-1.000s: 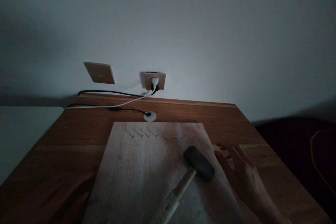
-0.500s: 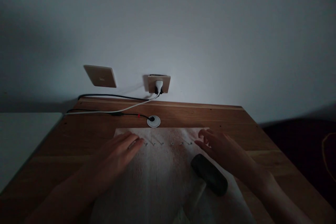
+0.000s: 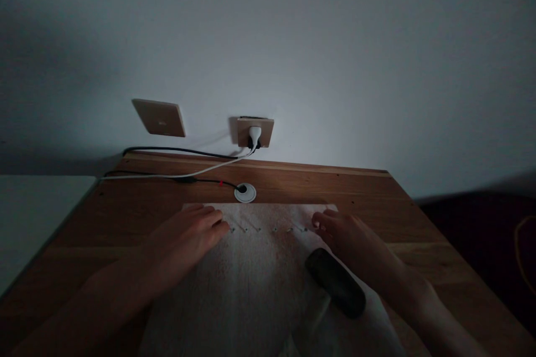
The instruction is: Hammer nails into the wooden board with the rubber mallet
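A pale, reddish-stained board lies on the wooden desk, with a row of several small nails standing near its far edge. At the left end of this row is my left hand, its fingers curled together. My right hand is closed at the right end, fingers bent inward. What either hand grips, if anything, is hidden. A mallet with a black head and a pale handle rests on the board, just below my right hand.
Behind the board, a round white cable grommet sits in the desk. Black and white cables run along the back to a wall socket. Another wall plate is to the left. A pale surface borders the desk's left side.
The fingers of both hands have curled in more, and my right hand has shifted slightly left toward the end of the row. The mallet stays on the board.
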`<state>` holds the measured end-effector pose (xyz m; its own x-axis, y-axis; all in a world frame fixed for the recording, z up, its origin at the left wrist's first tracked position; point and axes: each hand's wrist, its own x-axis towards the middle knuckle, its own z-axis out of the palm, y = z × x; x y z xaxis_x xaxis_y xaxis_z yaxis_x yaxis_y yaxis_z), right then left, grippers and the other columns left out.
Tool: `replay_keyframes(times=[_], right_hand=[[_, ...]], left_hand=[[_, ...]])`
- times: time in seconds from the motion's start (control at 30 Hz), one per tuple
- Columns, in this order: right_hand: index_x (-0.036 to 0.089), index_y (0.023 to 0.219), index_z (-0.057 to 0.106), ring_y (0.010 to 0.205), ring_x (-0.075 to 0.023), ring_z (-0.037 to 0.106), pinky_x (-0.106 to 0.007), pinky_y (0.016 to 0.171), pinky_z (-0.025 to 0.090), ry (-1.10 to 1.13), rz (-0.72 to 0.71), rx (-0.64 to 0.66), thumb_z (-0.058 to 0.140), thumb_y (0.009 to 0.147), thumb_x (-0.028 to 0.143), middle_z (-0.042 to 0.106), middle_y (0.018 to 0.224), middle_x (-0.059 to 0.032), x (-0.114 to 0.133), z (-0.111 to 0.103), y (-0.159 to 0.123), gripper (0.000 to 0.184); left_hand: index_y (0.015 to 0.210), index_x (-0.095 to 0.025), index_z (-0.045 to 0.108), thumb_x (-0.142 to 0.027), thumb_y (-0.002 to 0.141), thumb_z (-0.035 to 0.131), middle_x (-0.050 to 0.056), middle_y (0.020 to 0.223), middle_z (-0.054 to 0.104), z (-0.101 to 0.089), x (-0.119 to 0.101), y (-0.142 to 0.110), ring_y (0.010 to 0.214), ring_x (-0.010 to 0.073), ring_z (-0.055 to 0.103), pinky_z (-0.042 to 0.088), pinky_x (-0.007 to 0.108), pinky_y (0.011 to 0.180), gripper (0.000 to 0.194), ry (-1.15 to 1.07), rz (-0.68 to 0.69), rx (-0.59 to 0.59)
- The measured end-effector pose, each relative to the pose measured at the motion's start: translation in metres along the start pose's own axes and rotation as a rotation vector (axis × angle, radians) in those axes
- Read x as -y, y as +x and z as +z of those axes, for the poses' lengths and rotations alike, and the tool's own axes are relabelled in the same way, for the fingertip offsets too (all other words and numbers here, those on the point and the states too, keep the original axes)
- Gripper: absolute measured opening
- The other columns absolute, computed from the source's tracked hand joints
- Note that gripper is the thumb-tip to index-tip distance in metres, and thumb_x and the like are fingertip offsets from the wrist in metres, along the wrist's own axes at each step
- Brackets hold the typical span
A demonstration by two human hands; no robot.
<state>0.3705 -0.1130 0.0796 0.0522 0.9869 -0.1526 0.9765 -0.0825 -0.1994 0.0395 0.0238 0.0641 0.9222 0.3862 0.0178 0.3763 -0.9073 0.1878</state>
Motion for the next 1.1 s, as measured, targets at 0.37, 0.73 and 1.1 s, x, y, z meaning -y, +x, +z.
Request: replay_keyframes(times=[0.37,0.73,1.1], right_hand=[[0.021,0.085,0.071,0.070,-0.0100,0.069,-0.018,0.063,0.049,0.311,-0.375,0.105,0.070,0.083,-0.005,0.075,0.082,0.0040,0.057,-0.005,-0.013,0.026],[0.020,0.096,0.073,0.095,-0.0213,0.068,-0.033,0.085,0.050,0.183,-0.431,0.125,0.078,0.093,0.007,0.077,0.096,-0.0016,0.069,0.001,-0.001,0.014],[0.018,0.092,0.071,0.084,-0.0296,0.076,-0.039,0.072,0.052,0.026,-0.015,0.025,0.072,0.102,0.021,0.078,0.091,-0.0097,0.025,-0.002,0.004,0.011]], left_hand=[[0.084,-0.021,0.067,-0.021,0.109,0.054,0.002,0.086,0.069,0.007,0.015,0.007,0.079,0.0212,0.067,0.049,0.034,0.075,0.027,-0.010,0.022,-0.188],[0.083,-0.020,0.062,-0.025,0.103,0.073,-0.002,0.083,0.066,0.018,-0.049,0.005,0.074,0.0163,0.065,0.042,0.030,0.065,0.023,-0.287,0.094,-0.100],[0.111,-0.019,0.067,-0.019,0.106,0.060,0.008,0.112,0.068,0.021,-0.028,0.009,0.098,0.0230,0.070,0.058,0.037,0.088,0.009,-0.108,-0.020,-0.323]])
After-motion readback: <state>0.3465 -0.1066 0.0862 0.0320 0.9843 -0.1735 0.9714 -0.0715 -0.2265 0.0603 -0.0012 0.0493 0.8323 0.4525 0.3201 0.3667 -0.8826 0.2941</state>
